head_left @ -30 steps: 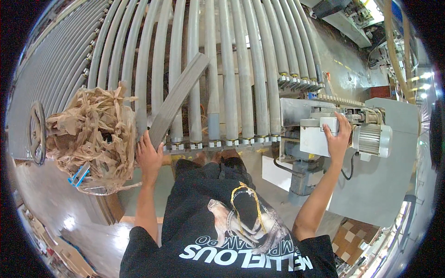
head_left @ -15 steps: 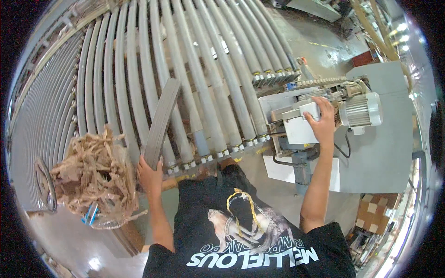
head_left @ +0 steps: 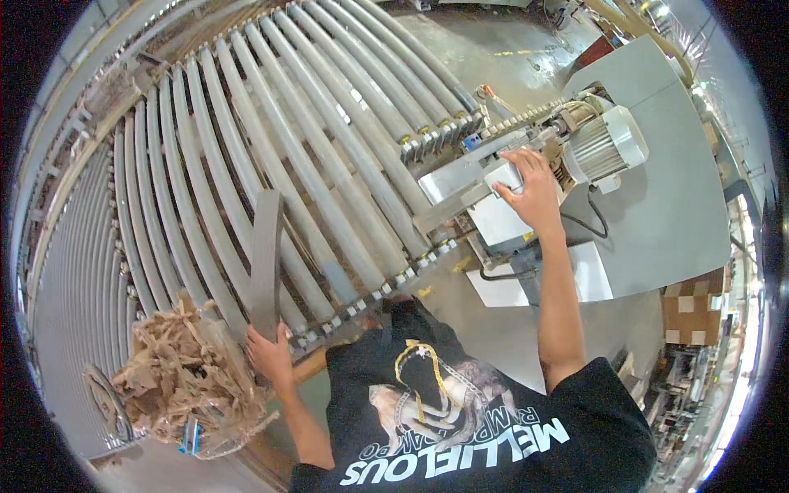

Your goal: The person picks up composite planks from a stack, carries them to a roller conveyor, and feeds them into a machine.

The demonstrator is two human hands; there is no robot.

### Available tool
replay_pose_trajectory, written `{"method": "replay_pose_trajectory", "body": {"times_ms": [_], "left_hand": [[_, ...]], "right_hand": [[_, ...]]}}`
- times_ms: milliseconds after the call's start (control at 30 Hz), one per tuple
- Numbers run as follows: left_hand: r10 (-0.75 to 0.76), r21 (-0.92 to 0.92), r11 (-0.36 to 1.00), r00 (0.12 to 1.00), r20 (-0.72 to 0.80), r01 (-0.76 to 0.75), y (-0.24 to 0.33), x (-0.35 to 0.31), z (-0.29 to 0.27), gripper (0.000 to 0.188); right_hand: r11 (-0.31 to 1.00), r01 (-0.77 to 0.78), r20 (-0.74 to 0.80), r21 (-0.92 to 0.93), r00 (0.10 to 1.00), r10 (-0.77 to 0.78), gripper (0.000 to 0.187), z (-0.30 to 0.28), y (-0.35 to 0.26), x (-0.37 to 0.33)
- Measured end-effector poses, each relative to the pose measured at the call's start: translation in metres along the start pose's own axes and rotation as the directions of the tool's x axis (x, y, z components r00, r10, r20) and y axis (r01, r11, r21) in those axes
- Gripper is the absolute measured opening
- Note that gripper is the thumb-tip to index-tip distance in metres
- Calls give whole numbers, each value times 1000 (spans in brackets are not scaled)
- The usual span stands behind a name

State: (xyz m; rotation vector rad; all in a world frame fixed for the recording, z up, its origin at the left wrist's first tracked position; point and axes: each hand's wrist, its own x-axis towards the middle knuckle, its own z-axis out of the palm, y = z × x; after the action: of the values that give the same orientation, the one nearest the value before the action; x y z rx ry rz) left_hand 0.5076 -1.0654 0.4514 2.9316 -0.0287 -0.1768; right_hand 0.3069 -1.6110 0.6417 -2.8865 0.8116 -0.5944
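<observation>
My left hand (head_left: 269, 353) is closed on the near end of a long, flat grey-brown strip (head_left: 265, 263), which looks like a board or an edging roll. The strip points away from me, over the roller conveyor (head_left: 329, 205). My right hand (head_left: 530, 191) grips a small white block (head_left: 503, 176) on top of the machine, thumb on the near side and fingers over the far side. A ribbed grey motor (head_left: 608, 146) sits just right of that hand. The fingertips on the strip's underside are hidden.
A clear plastic bag (head_left: 238, 411) full of crumpled brown strips (head_left: 177, 370) stands left of my left hand. Right of the machine spreads a grey panel (head_left: 678, 189). A black cable (head_left: 604, 222) hangs under the motor. Taped cardboard (head_left: 694, 308) lies at the right.
The whole view has turned, so the conveyor and machine appear tilted. The strip's far end has come lower in the picture. Both hands keep their holds.
</observation>
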Motion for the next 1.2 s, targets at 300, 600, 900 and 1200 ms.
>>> {"method": "replay_pose_trajectory", "body": {"times_ms": [300, 600, 900, 1200], "left_hand": [[350, -348, 841, 907, -236, -415, 85, 10, -12, 83], [852, -482, 395, 508, -126, -782, 301, -22, 47, 73], [940, -91, 337, 340, -15, -937, 352, -61, 90, 68], [793, -147, 609, 592, 145, -779, 273, -59, 25, 71]], "right_hand": [[1000, -6, -19, 3, 1000, 6, 54, -6, -12, -1], [998, -60, 74, -12, 995, 61, 57, -12, -14, -5], [991, -85, 35, 107, 996, 82, 57, -20, -13, -7], [968, -34, 36, 247, 999, 26, 55, -19, -7, -7]]}}
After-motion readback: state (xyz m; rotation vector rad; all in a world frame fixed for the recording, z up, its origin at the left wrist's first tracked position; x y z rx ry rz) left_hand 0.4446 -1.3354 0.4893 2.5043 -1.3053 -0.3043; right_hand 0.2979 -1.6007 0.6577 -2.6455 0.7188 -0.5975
